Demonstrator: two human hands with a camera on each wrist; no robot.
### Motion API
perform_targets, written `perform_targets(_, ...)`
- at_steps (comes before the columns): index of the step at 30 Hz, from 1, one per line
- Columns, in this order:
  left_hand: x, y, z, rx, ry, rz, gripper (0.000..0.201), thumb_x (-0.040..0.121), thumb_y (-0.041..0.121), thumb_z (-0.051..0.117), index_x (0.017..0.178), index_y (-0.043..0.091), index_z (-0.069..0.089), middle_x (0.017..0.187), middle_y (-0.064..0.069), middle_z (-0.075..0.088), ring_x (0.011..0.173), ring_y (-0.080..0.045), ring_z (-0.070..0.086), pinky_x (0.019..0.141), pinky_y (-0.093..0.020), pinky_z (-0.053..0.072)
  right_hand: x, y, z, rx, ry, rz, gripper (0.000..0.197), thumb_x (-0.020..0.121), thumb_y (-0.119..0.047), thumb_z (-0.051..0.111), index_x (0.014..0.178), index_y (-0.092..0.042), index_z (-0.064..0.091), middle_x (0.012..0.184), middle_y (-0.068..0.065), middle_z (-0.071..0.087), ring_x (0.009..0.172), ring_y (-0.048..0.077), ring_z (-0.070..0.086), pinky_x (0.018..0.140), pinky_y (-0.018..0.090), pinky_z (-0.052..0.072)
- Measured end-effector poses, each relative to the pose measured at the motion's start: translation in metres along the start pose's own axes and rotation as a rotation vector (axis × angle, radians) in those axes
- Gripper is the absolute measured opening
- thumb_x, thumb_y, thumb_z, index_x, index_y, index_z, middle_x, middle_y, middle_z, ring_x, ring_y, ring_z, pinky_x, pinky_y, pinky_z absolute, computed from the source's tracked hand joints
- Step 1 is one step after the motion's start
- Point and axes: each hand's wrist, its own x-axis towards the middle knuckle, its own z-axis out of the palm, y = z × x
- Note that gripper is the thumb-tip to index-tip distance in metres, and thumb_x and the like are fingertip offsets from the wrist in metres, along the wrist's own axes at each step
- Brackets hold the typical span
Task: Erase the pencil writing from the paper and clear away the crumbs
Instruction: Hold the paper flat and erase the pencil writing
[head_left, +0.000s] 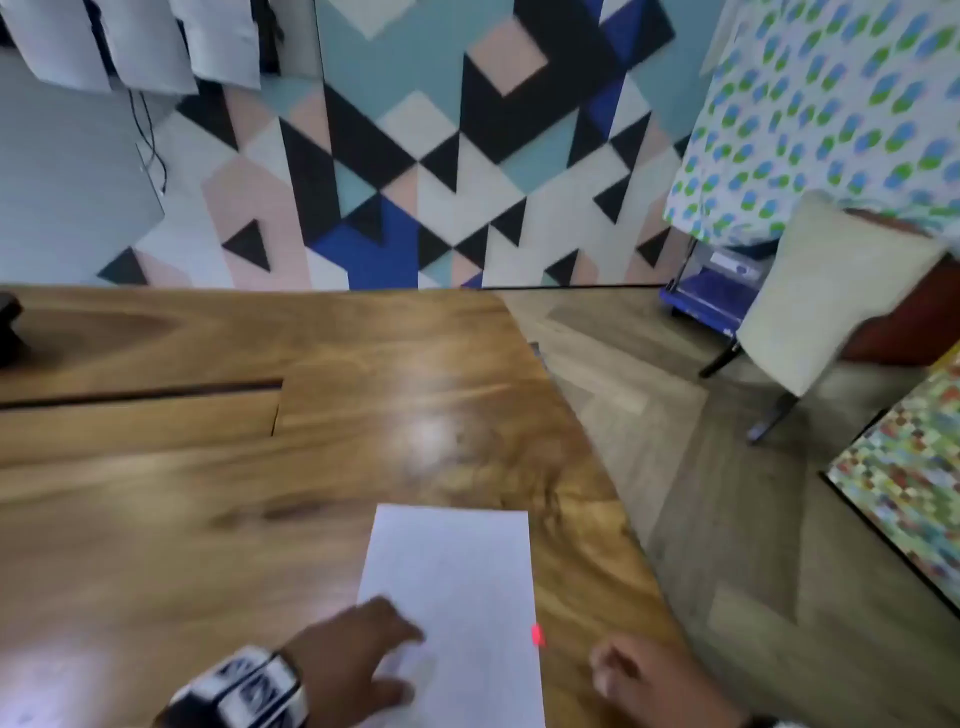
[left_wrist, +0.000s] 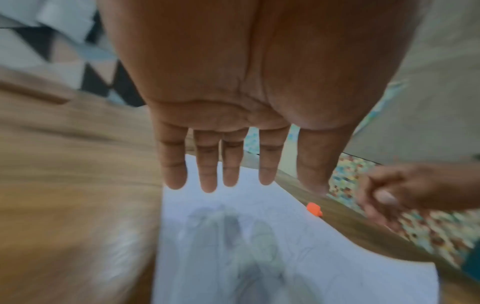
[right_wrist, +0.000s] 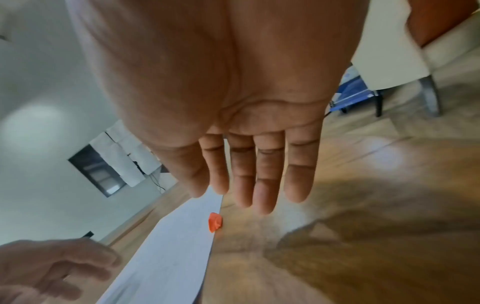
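Observation:
A white sheet of paper (head_left: 457, 587) lies on the wooden table (head_left: 208, 519) near its right edge. Only faint grey marks show on the paper (left_wrist: 298, 246), and the picture is blurred. A small orange-red eraser (head_left: 537, 635) sits at the sheet's right edge, also visible as the eraser (left_wrist: 314, 209) (right_wrist: 215, 222). My left hand (head_left: 374, 649) is spread flat over the sheet's lower left, with fingers (left_wrist: 207, 176) straight and holding nothing. My right hand (head_left: 639, 675) hovers over the table just right of the eraser, with fingers (right_wrist: 262, 185) straight and empty.
The table's right edge (head_left: 623, 493) runs diagonally close to the paper, with floor beyond. A cream chair (head_left: 821, 296) and patterned cloths stand to the right. A long slot (head_left: 140, 392) cuts the tabletop at the back left, near a dark object (head_left: 8, 327).

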Motion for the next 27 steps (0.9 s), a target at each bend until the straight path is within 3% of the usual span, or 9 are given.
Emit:
perform_targets(3,0.034,0.014,0.004,0.147,-0.013,0.025,0.078,0.091,0.061,0.062,0.158,0.041,0.027,0.168,0.000,0.014,0.151,-0.025,0.027,0.120,-0.039,0.031,0.034,-0.018,0.000,-0.026,0.048,-0.005,0.011,0.085,-0.039,0.064,0.095,-0.036,0.061,0.089,-0.011,0.068,0.083,0.001,0.060,0.080,0.021,0.047)
perform_targets(5,0.044,0.024,0.011,0.212,-0.019,0.006,0.088,0.090,0.061,0.064,0.161,0.040,0.016,0.171,0.000,-0.001,0.156,-0.024,0.010,0.122,-0.045,0.026,0.044,-0.029,0.002,-0.077,0.102,-0.009,0.019,0.086,-0.039,0.065,0.104,-0.032,0.062,0.089,-0.009,0.067,0.080,0.006,0.060,0.071,0.020,0.044)
perform_targets(8,0.050,0.028,0.029,0.255,-0.016,-0.026,0.101,0.085,0.065,0.068,0.162,0.038,0.009,0.172,-0.002,-0.007,0.157,-0.024,0.000,0.123,-0.049,0.023,0.047,-0.039,0.019,-0.116,0.108,-0.033,0.023,0.082,-0.044,0.068,0.096,-0.027,0.065,0.083,-0.010,0.065,0.077,0.008,0.058,0.068,0.024,0.044)
perform_targets(15,0.043,0.045,0.057,0.364,0.068,-0.031,0.105,0.077,0.077,0.065,0.160,0.040,0.012,0.171,-0.007,-0.001,0.156,-0.031,0.004,0.119,-0.055,0.027,0.056,-0.053,0.040,-0.198,0.198,-0.078,0.006,0.087,-0.022,0.061,0.089,-0.020,0.067,0.095,-0.005,0.068,0.093,0.018,0.062,0.080,0.032,0.050)
perform_targets(19,0.040,0.060,0.063,0.375,0.079,-0.017,0.102,0.074,0.080,0.064,0.158,0.042,0.020,0.167,-0.009,0.012,0.151,-0.035,0.017,0.116,-0.055,0.029,0.040,-0.051,0.024,-0.085,0.203,-0.067,0.014,0.091,-0.024,0.062,0.100,-0.022,0.073,0.096,-0.013,0.068,0.087,0.006,0.060,0.078,0.022,0.044)
perform_targets(21,0.043,0.070,0.063,0.378,0.096,0.001,0.104,0.073,0.081,0.064,0.158,0.041,0.021,0.164,-0.009,0.018,0.149,-0.035,0.020,0.115,-0.055,0.030,0.029,-0.047,0.018,-0.074,0.198,-0.081,0.012,0.090,-0.028,0.065,0.100,-0.027,0.072,0.094,-0.016,0.068,0.085,0.004,0.062,0.080,0.023,0.048)
perform_targets(23,0.048,0.080,0.060,0.394,0.093,0.019,0.110,0.072,0.083,0.065,0.160,0.039,0.016,0.165,-0.009,0.015,0.150,-0.034,0.017,0.116,-0.056,0.029,0.021,-0.045,0.017,-0.101,0.195,-0.097,0.006,0.087,-0.033,0.069,0.091,-0.030,0.067,0.087,-0.014,0.068,0.081,0.006,0.063,0.076,0.027,0.052)
perform_targets(25,0.055,0.089,0.058,0.403,0.064,0.022,0.116,0.070,0.085,0.065,0.162,0.038,0.010,0.168,-0.007,0.008,0.153,-0.033,0.012,0.117,-0.057,0.027,0.017,-0.044,0.022,-0.158,0.180,-0.129,0.010,0.086,-0.036,0.069,0.083,-0.028,0.064,0.079,-0.011,0.066,0.075,0.005,0.061,0.066,0.025,0.048)
perform_targets(27,0.060,0.095,0.060,0.398,0.030,0.009,0.121,0.067,0.086,0.065,0.161,0.040,0.005,0.169,-0.006,0.004,0.153,-0.034,0.011,0.115,-0.059,0.027,0.018,-0.042,0.029,-0.193,0.160,-0.162,0.010,0.086,-0.035,0.069,0.083,-0.027,0.065,0.081,-0.012,0.066,0.076,0.003,0.059,0.066,0.024,0.046)
